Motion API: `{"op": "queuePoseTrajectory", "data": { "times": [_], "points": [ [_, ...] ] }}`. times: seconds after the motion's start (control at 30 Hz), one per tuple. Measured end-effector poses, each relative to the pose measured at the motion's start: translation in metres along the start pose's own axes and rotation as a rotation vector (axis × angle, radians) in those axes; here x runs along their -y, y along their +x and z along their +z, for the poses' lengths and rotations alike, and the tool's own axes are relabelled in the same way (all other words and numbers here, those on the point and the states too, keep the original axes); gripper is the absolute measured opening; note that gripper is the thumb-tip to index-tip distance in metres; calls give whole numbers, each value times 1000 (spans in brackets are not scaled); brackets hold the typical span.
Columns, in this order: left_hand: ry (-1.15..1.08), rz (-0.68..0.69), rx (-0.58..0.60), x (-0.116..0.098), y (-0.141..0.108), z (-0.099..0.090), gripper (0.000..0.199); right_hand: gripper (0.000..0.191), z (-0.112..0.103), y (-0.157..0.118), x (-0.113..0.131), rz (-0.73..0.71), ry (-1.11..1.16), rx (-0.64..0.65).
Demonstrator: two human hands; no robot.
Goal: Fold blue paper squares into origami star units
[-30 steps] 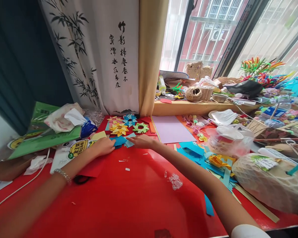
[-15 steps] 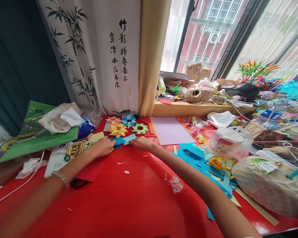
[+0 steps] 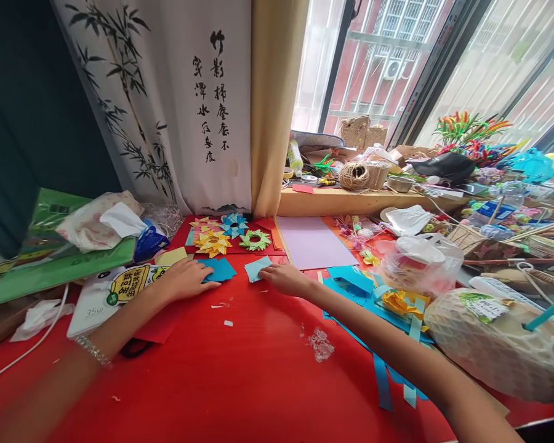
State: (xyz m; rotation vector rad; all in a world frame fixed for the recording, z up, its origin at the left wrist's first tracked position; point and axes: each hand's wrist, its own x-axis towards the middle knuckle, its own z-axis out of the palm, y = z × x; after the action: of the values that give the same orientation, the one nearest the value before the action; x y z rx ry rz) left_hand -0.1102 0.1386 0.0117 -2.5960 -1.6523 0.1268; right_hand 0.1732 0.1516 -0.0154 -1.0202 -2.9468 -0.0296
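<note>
My left hand (image 3: pixel 188 280) rests at the left part of the red table, its fingers apart and touching the edge of some darker blue paper squares (image 3: pixel 221 269). To the right, the fingers of my right hand (image 3: pixel 279 277) are closed on a light blue paper square (image 3: pixel 257 268) lying on the table. A gap of red tabletop parts the two papers. Behind them are folded paper rings: a yellow one (image 3: pixel 212 243), a blue one (image 3: pixel 233 225) and a green one (image 3: pixel 255 240). A pale yellow paper (image 3: pixel 171 256) lies behind my left hand.
Purple sheets (image 3: pixel 310 242) lie beyond my right hand. Blue paper strips (image 3: pixel 351 286) are piled under and beside my right forearm, near a netted coconut (image 3: pixel 493 344). A white box (image 3: pixel 96 301) and green bag (image 3: pixel 64 264) are at left. Craft items crowd the windowsill (image 3: pixel 332 200).
My hands have moved apart. The light blue square has shifted right with my right hand, away from the darker blue squares, and my left hand's fingers have spread. The camera view has turned slightly.
</note>
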Motion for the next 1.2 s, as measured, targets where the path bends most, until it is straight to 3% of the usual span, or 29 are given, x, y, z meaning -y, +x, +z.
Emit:
{"op": "queuePoseTrajectory", "data": {
  "times": [0.13, 0.33, 0.5, 0.8, 0.87, 0.97, 1.03, 1.2],
  "points": [
    [24, -13, -29, -12, 10, -3, 65, 31, 1, 4, -1, 22, 146, -38],
    [-107, 92, -47, -47, 44, 11, 38, 52, 9, 6, -11, 180, 317, -141],
    [-222, 92, -37, -62, 67, 21, 34, 33, 20, 12, -21, 263, 447, -202],
    [-450, -22, -139, -60, 71, 20, 34, 31, 28, 26, -14, 417, 816, -457],
    [-519, -43, -155, -59, 70, 16, 31, 26, 24, 26, -16, 444, 906, -510],
    [-612, -38, -167, -57, 70, 7, 30, 38, 13, 22, -18, 435, 1071, -534],
    [-646, -21, -185, -57, 70, 2, 34, 18, 2, 17, -21, 445, 1196, -533],
    [-558, -41, -130, -48, 69, 6, 50, 11, -26, 3, -34, 548, 1551, -668]
  ]
}}
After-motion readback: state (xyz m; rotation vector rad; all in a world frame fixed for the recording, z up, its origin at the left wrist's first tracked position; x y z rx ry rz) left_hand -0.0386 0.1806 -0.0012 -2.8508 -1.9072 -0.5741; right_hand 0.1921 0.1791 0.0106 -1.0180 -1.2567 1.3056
